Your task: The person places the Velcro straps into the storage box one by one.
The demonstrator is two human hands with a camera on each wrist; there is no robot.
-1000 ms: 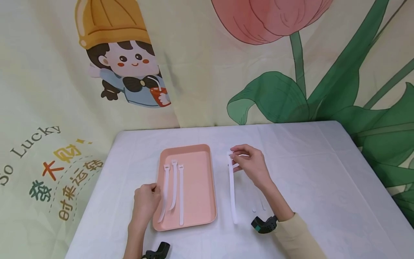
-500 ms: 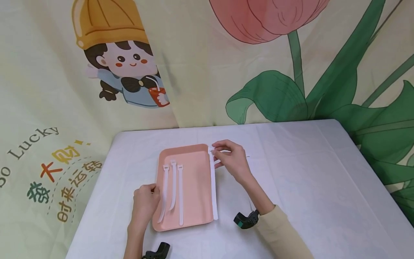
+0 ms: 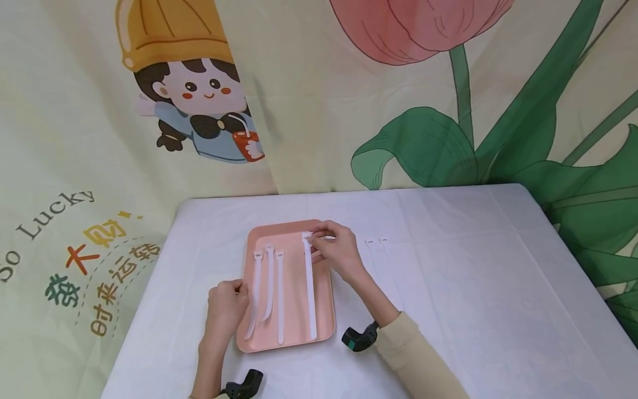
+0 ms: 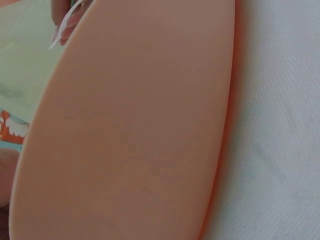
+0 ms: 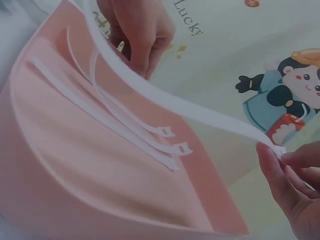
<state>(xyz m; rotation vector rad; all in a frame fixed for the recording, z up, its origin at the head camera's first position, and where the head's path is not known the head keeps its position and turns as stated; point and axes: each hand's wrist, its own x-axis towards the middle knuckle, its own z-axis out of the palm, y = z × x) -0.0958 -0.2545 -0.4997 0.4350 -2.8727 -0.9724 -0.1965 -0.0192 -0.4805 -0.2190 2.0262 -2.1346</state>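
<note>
- Head view: pink tray (image 3: 296, 310), rim pinched by the left hand (image 3: 227, 307).
- Right hand (image 3: 336, 252): thumb and fingertip clamped on a white slotted strap (image 3: 310, 288).
- That strap: over the tray, running from the fingertips toward the person, head pointing away.
- Three similar straps (image 3: 269, 280): in the tray, between both hands.

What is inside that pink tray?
Three white straps lie in the pink tray. A fourth strap, pinched by the right hand, hangs above it. What lies directly beneath the straps is covered.

Soft, diffuse light fills the head view; wrist views look dimmer.
</note>
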